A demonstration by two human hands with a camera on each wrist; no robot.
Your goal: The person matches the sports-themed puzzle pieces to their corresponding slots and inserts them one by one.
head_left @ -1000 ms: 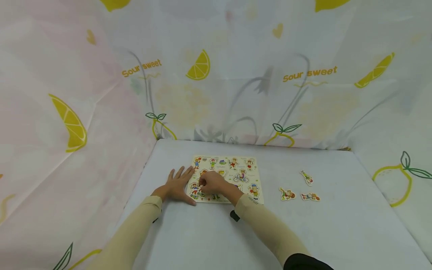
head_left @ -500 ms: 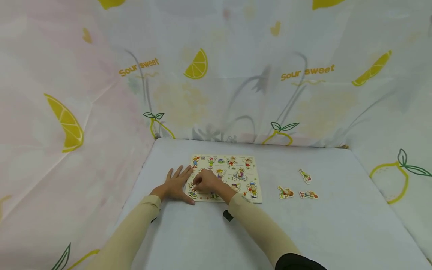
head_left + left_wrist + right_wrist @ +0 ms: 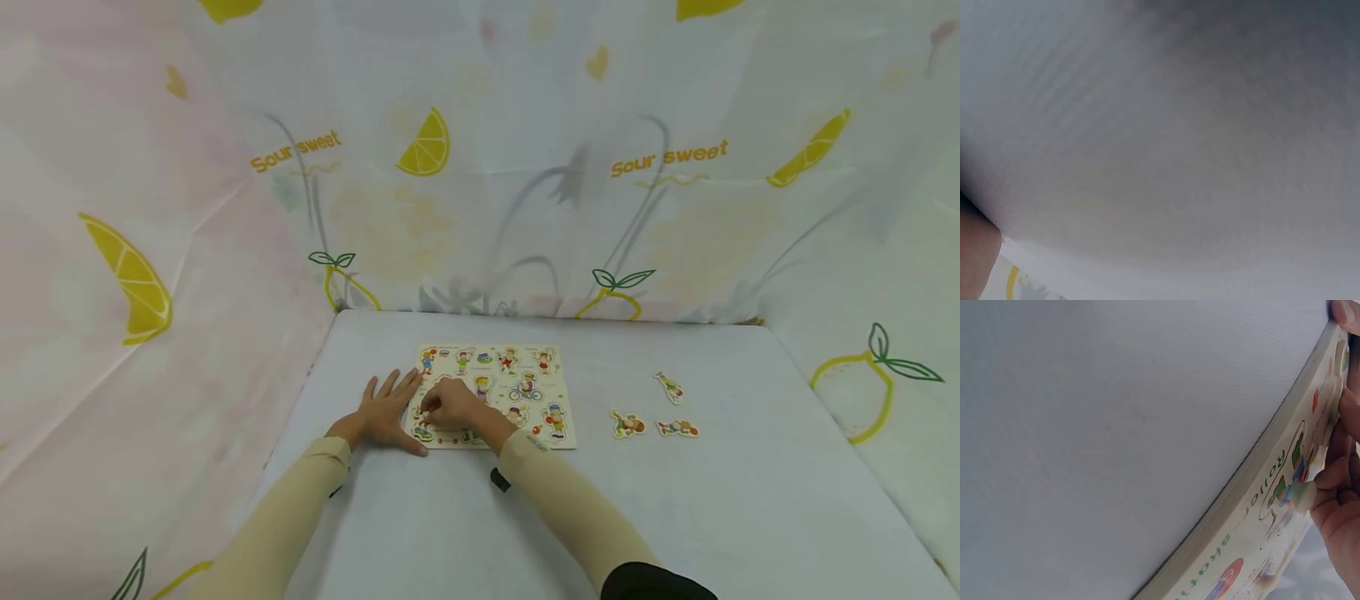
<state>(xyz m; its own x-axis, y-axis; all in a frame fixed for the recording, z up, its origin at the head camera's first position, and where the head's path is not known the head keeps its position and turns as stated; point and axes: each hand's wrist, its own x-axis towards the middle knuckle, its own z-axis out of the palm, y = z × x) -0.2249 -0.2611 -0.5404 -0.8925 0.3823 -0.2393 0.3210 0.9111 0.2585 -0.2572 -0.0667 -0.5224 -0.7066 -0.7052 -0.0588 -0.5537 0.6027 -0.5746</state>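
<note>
A cream knob puzzle board (image 3: 564, 435) with colourful sports figures lies on the white table. My left hand (image 3: 384, 417) rests spread at its left edge, fingertips on the upper left side and thumb by the lower left corner. My right hand (image 3: 453, 404) reaches over the board's lower left part, fingers curled and pinching a puzzle piece (image 3: 1335, 407), mostly hidden by the fingers. In the right wrist view that piece's thick edge shows above the board's surface. Beside it sits a roller-skating piece (image 3: 1290, 482) with a pale knob, close to the curled fingers.
Three loose puzzle pieces lie right of the board: one nearer the board (image 3: 627, 423), another beside it (image 3: 678, 427), and a third piece farther back (image 3: 669, 387). A printed fabric backdrop (image 3: 517, 242) stands behind the table (image 3: 720, 517). The left wrist view shows mostly blurred white surface.
My right hand has shifted slightly left over the board, toward its lower left corner, covering more of the figure there. The left hand stays put. The whole head view has drifted a little.
</note>
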